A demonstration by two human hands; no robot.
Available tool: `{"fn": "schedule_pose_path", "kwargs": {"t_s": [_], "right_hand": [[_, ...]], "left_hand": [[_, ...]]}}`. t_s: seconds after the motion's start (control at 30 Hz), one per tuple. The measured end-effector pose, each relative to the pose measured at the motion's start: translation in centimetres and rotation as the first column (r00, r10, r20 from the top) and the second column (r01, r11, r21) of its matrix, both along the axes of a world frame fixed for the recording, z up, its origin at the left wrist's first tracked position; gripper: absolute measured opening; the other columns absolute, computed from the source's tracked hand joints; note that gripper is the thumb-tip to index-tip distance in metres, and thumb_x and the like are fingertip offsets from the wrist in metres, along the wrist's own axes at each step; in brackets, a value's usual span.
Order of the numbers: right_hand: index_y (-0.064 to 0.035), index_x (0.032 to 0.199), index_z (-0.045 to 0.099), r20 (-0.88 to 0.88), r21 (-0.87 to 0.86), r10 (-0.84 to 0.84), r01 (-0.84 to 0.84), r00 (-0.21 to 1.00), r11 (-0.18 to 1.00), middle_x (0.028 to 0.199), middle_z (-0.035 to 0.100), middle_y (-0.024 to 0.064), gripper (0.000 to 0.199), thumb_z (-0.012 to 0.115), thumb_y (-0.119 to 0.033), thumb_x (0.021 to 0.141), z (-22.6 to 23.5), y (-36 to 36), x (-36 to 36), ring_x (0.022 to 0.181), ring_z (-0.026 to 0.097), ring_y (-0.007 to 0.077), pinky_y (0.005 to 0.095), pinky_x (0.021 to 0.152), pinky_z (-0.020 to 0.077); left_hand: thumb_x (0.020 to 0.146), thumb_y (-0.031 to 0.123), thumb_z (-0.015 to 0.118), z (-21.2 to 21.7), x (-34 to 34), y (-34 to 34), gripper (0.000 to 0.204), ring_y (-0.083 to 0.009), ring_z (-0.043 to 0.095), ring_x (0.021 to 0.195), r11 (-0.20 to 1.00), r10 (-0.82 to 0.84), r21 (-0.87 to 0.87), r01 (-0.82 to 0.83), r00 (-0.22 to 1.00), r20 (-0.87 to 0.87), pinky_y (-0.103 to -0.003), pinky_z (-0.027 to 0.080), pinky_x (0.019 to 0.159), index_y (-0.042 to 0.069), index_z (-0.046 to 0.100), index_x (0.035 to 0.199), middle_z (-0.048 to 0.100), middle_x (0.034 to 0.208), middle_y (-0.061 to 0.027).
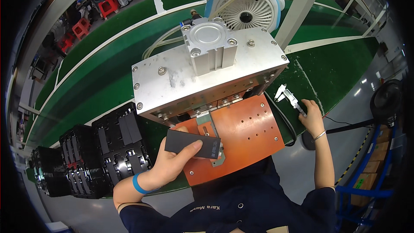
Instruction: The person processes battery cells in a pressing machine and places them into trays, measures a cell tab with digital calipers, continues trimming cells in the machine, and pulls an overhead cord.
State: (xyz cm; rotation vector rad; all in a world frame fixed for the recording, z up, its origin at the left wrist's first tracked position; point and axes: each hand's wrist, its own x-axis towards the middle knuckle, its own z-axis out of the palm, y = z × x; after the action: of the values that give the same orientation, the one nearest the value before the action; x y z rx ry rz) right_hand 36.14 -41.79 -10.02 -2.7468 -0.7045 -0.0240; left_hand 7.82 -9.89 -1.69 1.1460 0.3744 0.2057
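Two bare hands in the head view, both occupied. Left hand (171, 162) has the black block (186, 138) pinched: thumb flat on its upper face, fingers mostly hidden beneath, no gap that I can see. Block is over the left part of the orange plate (241, 125), by the slotted fixture (207, 129), near side of the metal press (159, 75); I cannot tell whether it touches below.

I judge the block stiff, fairly light, its smooth faces a little slippery; best hold by the long edges, sparing the faces from scuffs. Caliper (290, 97) lies to the right over the green bench (317, 67): slim, rigid, its jaws delicate, so I'd favour the beam.

Right hand (312, 118) is closed around the caliper's near end, jaws pointing far-left. Left forearm angles in from near left, wrist bent rightward; right forearm runs nearly straight away from the body.
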Motion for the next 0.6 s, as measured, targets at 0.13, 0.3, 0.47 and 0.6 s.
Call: {"fn": "schedule_pose_path", "kwargs": {"t_s": [0.13,0.3,0.47,0.6], "right_hand": [[-0.0019,0.097,0.062,-0.013,-0.015,-0.032,0.031,0.999,0.999,0.099,0.060,0.0156,0.035,0.070,-0.005,0.062,0.0,1.1,0.8,0.100,0.058,0.0344,0.0415,0.086,0.0485],[-0.0022,0.077,0.054,0.028,0.069,-0.027,0.025,0.999,0.997,0.069,0.062,0.0119,0.027,0.071,-0.010,0.058,-0.8,0.4,1.2,0.066,0.060,0.0356,0.0425,0.063,0.0494],[-0.0024,0.096,0.052,-0.098,0.356,-0.088,0.117,0.991,0.927,0.057,0.048,0.0053,0.033,0.059,0.002,0.064,3.0,0.0,-1.9,0.052,0.045,0.0136,0.0286,0.052,0.0369],[-0.0023,0.112,0.051,-0.185,0.612,0.022,0.098,0.982,0.785,0.072,0.052,0.0010,0.043,0.060,0.001,0.070,6.8,1.4,-5.3,0.058,0.042,0.0047,0.0203,0.052,0.0313]], "left_hand": [[0.093,0.007,0.058,-0.7,-0.3,0.6,0.017,-0.0141,0.066,0.087,0.999,0.008,0.034,-0.006,0.998,-0.060,-0.026,0.055,0.071,0.006,0.044,0.083,0.057,0.082,-0.0032],[0.092,0.006,0.057,-0.6,-0.2,0.6,0.016,-0.0117,0.064,0.088,0.997,-0.003,-0.071,-0.001,0.998,-0.056,-0.026,0.055,0.073,0.008,0.041,0.088,0.061,0.088,-0.0050],[0.092,0.004,0.055,-1.1,-0.4,0.9,0.017,-0.0139,0.064,0.094,0.996,-0.031,-0.085,0.027,0.998,-0.051,-0.027,0.055,0.074,0.008,0.039,0.088,0.064,0.103,-0.0135],[0.092,0.003,0.053,-1.2,-0.1,1.1,0.018,-0.0185,0.065,0.099,0.994,-0.073,-0.078,0.071,0.997,-0.023,-0.029,0.057,0.077,0.007,0.037,0.088,0.063,0.111,-0.0199]]}}
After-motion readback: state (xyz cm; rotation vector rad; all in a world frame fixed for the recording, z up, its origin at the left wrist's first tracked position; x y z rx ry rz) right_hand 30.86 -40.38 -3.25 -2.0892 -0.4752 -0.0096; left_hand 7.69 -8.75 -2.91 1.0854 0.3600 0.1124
